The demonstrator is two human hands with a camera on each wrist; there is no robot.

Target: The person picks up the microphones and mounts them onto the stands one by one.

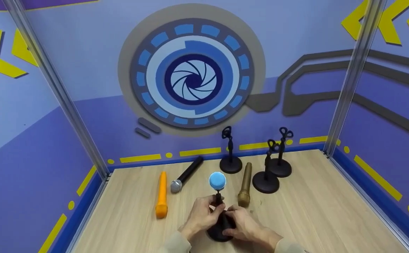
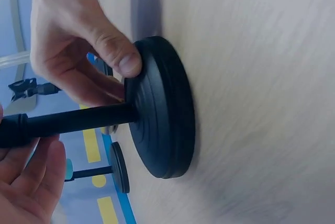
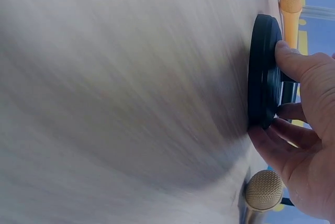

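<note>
A black tabletop microphone stand is upright near the front of the table. At its top shows a blue rounded piece, like a microphone head. My left hand grips the stand's upper pole, fingers and thumb around it. Low down, my right hand holds the round base, its thumb on the upper face and fingertips at the rim by the tabletop. A gold microphone lies just beyond the right hand. To the left lie an orange microphone and a black one with a silver head.
Toward the back stand more black stands with clips: one behind the blue piece and two at the right, a nearer one and a farther one. Printed panels close in the wooden table at the back and sides.
</note>
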